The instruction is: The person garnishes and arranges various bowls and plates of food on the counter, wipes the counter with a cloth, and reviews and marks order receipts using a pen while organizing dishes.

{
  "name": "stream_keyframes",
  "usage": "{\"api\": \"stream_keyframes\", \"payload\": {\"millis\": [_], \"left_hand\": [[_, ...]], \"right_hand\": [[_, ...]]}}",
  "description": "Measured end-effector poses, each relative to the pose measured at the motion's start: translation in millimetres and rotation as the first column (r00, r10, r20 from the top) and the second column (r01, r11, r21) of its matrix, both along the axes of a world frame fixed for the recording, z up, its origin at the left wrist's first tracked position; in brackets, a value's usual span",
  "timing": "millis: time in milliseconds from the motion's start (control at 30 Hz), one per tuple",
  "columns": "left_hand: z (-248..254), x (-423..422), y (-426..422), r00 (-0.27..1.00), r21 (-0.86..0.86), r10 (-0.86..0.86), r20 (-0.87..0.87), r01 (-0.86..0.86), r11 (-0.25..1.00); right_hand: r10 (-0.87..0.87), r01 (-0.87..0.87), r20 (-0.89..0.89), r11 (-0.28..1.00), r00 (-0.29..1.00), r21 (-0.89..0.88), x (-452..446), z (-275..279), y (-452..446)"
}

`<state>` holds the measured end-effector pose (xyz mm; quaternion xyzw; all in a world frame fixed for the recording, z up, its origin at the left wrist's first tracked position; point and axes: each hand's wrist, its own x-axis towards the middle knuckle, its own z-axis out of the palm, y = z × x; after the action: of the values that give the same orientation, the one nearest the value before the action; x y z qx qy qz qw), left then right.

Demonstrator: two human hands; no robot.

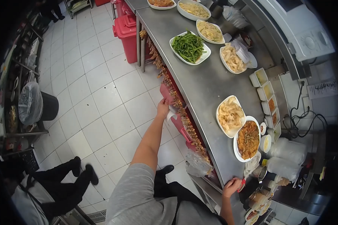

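My left hand [162,107] reaches down beside the steel table, its fingers closed at the edge of a pink lid [166,93]. A white cloth or paper [171,114] hangs just by it; what the fingers grip is unclear. At the table's near corner, my right hand [232,186] is curled, close to a small red object [242,185]; its grip is partly hidden. Farther up the steel table [202,93] are a dish of pale food pieces [230,116] and an oval dish of orange-brown food [248,139]. Many skewers [176,103] line the shelf under the tabletop.
Leafy greens [189,48] and other filled dishes stand farther along. Small containers [268,95] line the back. A red bin [127,35] is below the far end. Left, a person's legs [67,178] and a black bin [49,106] are near shelving. Plastic packs [287,150] lie right.
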<state>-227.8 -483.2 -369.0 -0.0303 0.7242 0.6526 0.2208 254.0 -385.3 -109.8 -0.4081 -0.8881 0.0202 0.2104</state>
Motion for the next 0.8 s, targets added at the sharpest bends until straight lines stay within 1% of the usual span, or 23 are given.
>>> {"api": "stream_keyframes", "payload": {"millis": [33, 100, 133, 200, 233, 300, 333, 433, 500, 600, 633, 700, 767, 800], "left_hand": [[0, -8, 7, 1.000, 0.001, 0.002, 0.007, -0.002, 1.000], [7, -22, 15, 0.975, 0.230, 0.074, 0.208, -0.122, 0.966], [5, -27, 16, 0.974, 0.228, 0.077, 0.211, -0.126, 0.966], [4, -39, 18, 0.911, 0.409, -0.040, 0.411, -0.145, 0.901], [-8, -45, 21, 0.911, 0.408, -0.037, 0.410, -0.147, 0.901], [-38, -55, 30, 0.894, 0.497, 0.025, 0.448, -0.272, 0.824], [-33, -61, 28, 0.894, 0.497, 0.026, 0.448, -0.273, 0.824], [9, -82, 14, 0.885, 0.537, -0.002, 0.465, -0.280, 0.796], [27, -93, 8, 0.860, 0.636, -0.107, 0.499, -0.280, 0.719], [33, -97, 5, 0.868, 0.637, -0.069, 0.491, -0.304, 0.709], [25, -96, 5, 0.868, 0.635, -0.073, 0.492, -0.300, 0.712], [4, -98, 5, 0.898, 0.580, 0.038, 0.438, -0.315, 0.751], [4, -95, -15, 0.906, 0.462, 0.022, 0.422, -0.236, 0.855], [-3, -96, -28, 0.933, 0.465, 0.014, 0.360, -0.193, 0.864]], "right_hand": [[0.005, -0.005, 0.001, 1.000, 1.000, 0.003, 1, -1, 1], [0.012, -0.012, 0.017, 1.000, 1.000, 0.005, 2, -3, 3], [0.015, -0.015, 0.021, 1.000, 1.000, 0.004, 5, -4, 4], [0.008, -0.010, 0.088, 1.000, 0.996, 0.028, 9, -6, 7], [0.003, -0.006, 0.092, 1.000, 0.996, 0.026, 9, -5, 6], [0.004, -0.005, 0.087, 1.000, 0.996, 0.021, 5, -3, 5], [0.002, -0.003, 0.085, 1.000, 0.996, 0.018, 5, -3, 5], [0.002, -0.004, 0.089, 1.000, 0.996, 0.028, 8, -6, 7], [-0.003, 0.000, 0.097, 1.000, 0.995, 0.030, 7, -6, 7], [-0.007, 0.005, 0.078, 1.000, 0.997, 0.027, 2, -3, 4], [-0.001, -0.002, 0.096, 1.000, 0.995, 0.026, 4, -2, 5], [-0.007, 0.004, 0.106, 1.000, 0.994, 0.027, 4, -2, 6], [-0.008, 0.006, 0.076, 1.000, 0.997, 0.027, 0, 1, 4], [-0.053, 0.050, 0.063, 0.998, 0.997, 0.043, -4, 3, 1]]}}
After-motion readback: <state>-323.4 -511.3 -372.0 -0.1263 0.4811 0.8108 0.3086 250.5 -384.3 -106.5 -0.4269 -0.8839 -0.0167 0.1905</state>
